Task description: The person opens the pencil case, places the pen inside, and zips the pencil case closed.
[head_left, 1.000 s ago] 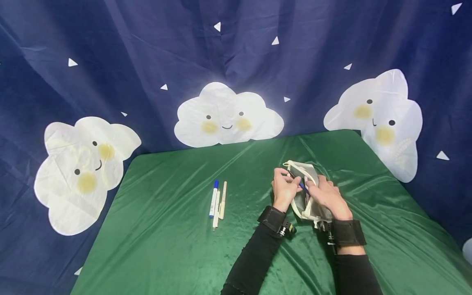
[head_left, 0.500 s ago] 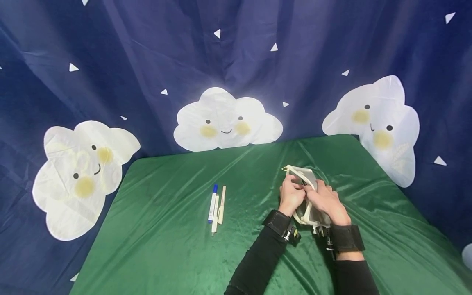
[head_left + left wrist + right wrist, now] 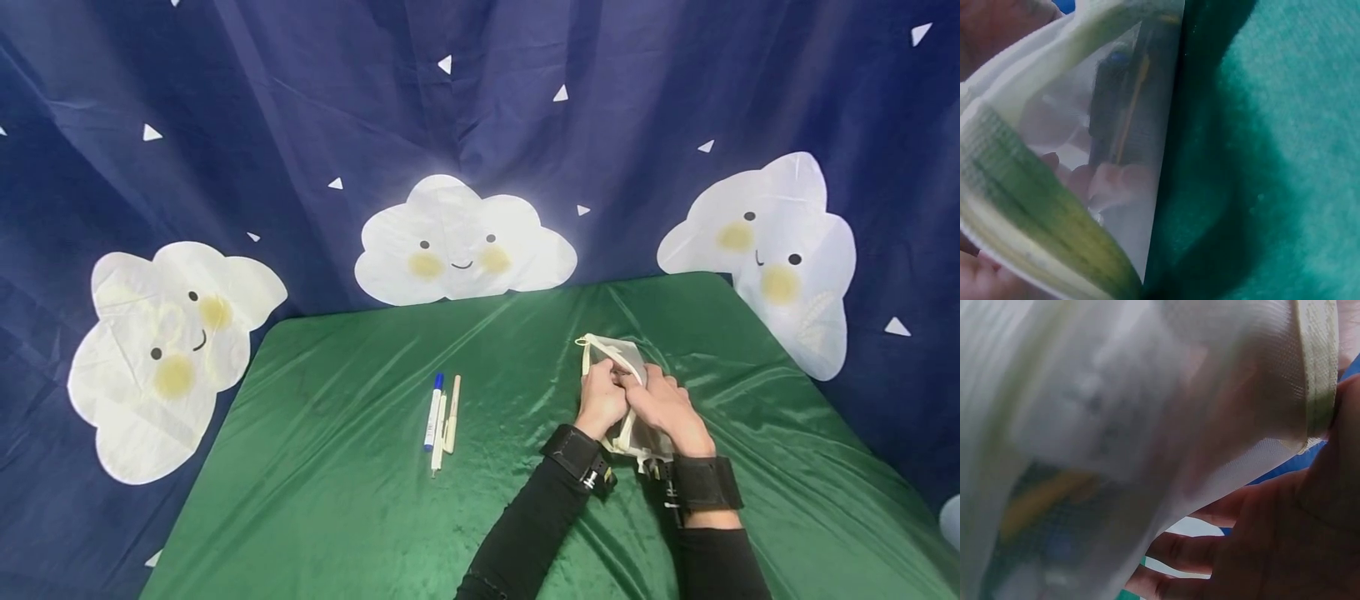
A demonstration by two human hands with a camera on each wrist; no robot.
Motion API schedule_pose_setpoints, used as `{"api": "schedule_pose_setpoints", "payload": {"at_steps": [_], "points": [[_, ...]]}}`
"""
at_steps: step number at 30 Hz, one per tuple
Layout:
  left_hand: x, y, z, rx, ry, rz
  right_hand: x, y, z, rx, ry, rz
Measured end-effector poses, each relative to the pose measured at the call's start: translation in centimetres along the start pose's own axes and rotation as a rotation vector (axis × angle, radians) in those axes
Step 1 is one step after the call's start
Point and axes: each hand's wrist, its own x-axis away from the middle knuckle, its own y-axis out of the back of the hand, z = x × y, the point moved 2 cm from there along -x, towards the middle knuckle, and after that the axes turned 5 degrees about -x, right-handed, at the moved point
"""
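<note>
A pale, see-through mesh zip pouch [image 3: 630,352] with cream edging stands unzipped at the right of the green-covered table. My left hand [image 3: 602,398] reaches into its mouth; the fingers are largely hidden, so what they hold is unclear. My right hand [image 3: 666,410] pinches the pouch's right rim, with its thumb at the edging and fingers along the outside. Through the mesh [image 3: 1150,240] in the left wrist view, fingertips, a dark object and a thin orange strip show dimly. Blurred contents also show through the pouch [image 3: 1097,381] in the right wrist view.
A blue-capped marker [image 3: 433,414], a slim white pen [image 3: 438,437] and a beige pen [image 3: 452,417] lie side by side left of the hands. Behind the green cloth [image 3: 337,367] hangs a dark blue curtain [image 3: 510,125] with cloud prints.
My left hand has moved right and deeper into the pouch. The blue pen seen at its fingers a second ago is now out of sight. My right hand keeps its grip on the rim.
</note>
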Motion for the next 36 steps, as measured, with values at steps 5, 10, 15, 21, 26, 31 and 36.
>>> {"api": "schedule_pose_setpoints", "payload": {"at_steps": [5, 10, 15, 21, 26, 31, 36], "points": [[0.1, 0.1, 0.0, 0.016, -0.029, 0.021, 0.1, 0.1, 0.0, -0.008, -0.010, 0.015], [0.1, 0.3, -0.1, 0.057, -0.041, 0.025, 0.1, 0.1, 0.0, -0.009, -0.010, 0.009], [0.3, 0.7, -0.2, 0.082, -0.034, 0.000, 0.1, 0.1, -0.1, -0.018, -0.010, 0.021], [0.4, 2.0, -0.7, -0.072, -0.049, -0.029, 0.0, 0.2, -0.2, -0.024, -0.001, 0.019], [0.6, 3.7, -1.0, -0.216, -0.147, -0.044, -0.1, 0.1, -0.2, -0.031, 0.009, 0.013], [1.2, 5.2, -1.5, -0.384, -0.296, -0.073, -0.2, 0.0, -0.2, -0.027, 0.010, 0.014], [1.9, 6.2, -1.0, -0.558, -0.349, -0.135, -0.1, 0.0, -0.2, -0.017, -0.001, 0.025]]}}
